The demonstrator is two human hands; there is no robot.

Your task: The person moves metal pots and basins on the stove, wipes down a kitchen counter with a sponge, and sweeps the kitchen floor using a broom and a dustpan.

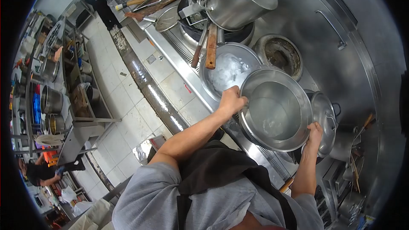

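A wide metal basin (277, 142) of cloudy water is held between my two hands over the stove, tilted a little. My left hand (233, 101) is closed on its left rim, and my right hand (315, 133) grips the rim on the lower right. Just beyond it stands a second metal basin (207, 79) with rippled water, partly covered by the rim of the held one. A wooden handle (211, 47) reaches over that second basin. To the right, beside my right hand, is a round metal lid (326, 121), partly hidden.
An upturned metal pot (245, 2) lies across a wok at the back. Right of it is a round, grimy burner opening (279, 55). A strainer (167, 19) and brushes lie at the stove's far end. Shelves with pots (51, 100) and another person (40, 172) are at left.
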